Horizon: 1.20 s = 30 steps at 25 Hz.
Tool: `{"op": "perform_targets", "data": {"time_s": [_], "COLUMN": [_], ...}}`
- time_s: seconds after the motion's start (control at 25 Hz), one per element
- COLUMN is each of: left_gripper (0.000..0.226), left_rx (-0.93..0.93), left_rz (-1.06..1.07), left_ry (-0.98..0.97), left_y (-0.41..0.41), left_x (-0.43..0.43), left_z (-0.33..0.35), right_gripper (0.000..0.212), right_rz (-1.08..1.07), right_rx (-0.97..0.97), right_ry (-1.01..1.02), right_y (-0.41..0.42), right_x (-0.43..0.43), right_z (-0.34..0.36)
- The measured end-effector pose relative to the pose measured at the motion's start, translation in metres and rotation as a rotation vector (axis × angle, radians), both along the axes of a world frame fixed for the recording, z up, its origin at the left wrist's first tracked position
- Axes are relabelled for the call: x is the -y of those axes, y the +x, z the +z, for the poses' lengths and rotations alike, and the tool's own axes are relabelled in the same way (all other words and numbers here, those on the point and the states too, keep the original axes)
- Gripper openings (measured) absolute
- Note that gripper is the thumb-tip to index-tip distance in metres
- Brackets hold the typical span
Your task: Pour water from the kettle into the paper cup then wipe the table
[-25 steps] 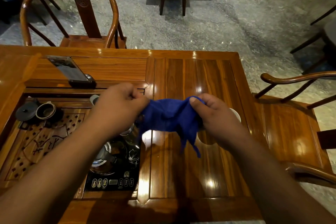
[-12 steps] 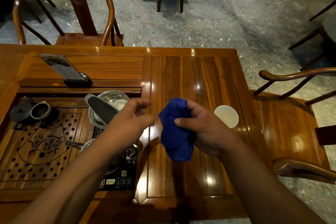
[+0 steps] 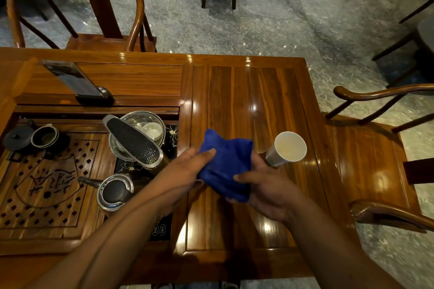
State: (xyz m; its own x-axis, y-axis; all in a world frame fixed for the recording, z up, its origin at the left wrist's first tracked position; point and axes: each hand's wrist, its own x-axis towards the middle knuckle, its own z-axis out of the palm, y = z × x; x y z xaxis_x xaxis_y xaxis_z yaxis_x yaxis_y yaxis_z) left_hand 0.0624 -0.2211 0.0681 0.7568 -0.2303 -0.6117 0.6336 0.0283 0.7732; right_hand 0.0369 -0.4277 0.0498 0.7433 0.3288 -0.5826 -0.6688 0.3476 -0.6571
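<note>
Two hands worked one item. Left hand (image 3: 185,169): thumb and fingers pinched on the near-left edge of the blue cloth (image 3: 225,164). Right hand (image 3: 265,185): fingers closed under and around the cloth's near-right corner, thumb on top. Cloth: bunched, held between both sets of fingertips, apparently just above the table (image 3: 244,101); contact with the wood could not be told. Paper cup (image 3: 287,149): upright, just beyond the right fingers, pale inside; water level could not be told. Kettle (image 3: 112,191): set down on the black hob, left of the left fingers, untouched. Judged status: pouring likely done, as the kettle was parked and the cloth taken up; wiping of the table still to do.
</note>
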Motion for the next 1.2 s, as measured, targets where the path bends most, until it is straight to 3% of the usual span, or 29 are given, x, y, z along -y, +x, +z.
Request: {"op": "perform_targets", "data": {"time_s": [0.12,0.32,0.48,0.52,0.6,0.64,0.72,0.88,1.0,1.2], "left_gripper": [0.018,0.030,0.040,0.049,0.071,0.075,0.069,0.057,0.053,0.051], "left_rx": [0.051,-0.051,-0.093,-0.051,0.186,0.340,0.571,0.543,0.494,0.516], "left_rz": [-0.006,-0.132,-0.034,-0.037,-0.249,-0.385,-0.623,-0.882,-0.813,-0.501], "left_ry": [0.036,0.183,0.280,0.365,0.757,0.941,1.071,1.064,1.044,0.935], "left_y": [0.004,-0.012,-0.020,-0.023,-0.031,-0.036,-0.042,-0.043,-0.033,-0.014], "left_x": [-0.002,-0.003,0.004,0.005,0.001,0.000,0.000,0.007,0.014,0.023], "left_z": [-0.011,-0.050,-0.098,-0.111,-0.134,-0.141,-0.149,-0.153,-0.140,-0.086], "right_gripper": [0.074,0.068,0.071,0.069,0.068,0.070,0.070,0.060,0.061,0.058], "right_rz": [-0.067,-0.019,0.059,0.090,0.190,0.276,0.495,0.831,0.767,0.544], "right_rx": [0.079,0.012,0.026,0.044,0.146,0.241,0.438,0.486,0.454,0.657], "right_ry": [-0.091,-0.441,-0.640,-0.708,-1.021,-1.218,-1.398,-1.395,-1.386,-1.428], "right_y": [-0.003,-0.009,-0.013,-0.015,-0.023,-0.028,-0.034,-0.030,-0.024,0.000], "right_x": [0.002,0.007,0.000,-0.005,-0.012,-0.014,-0.018,-0.022,-0.025,-0.031], "right_z": [-0.014,-0.062,-0.090,-0.095,-0.105,-0.111,-0.113,-0.116,-0.106,-0.046]}}
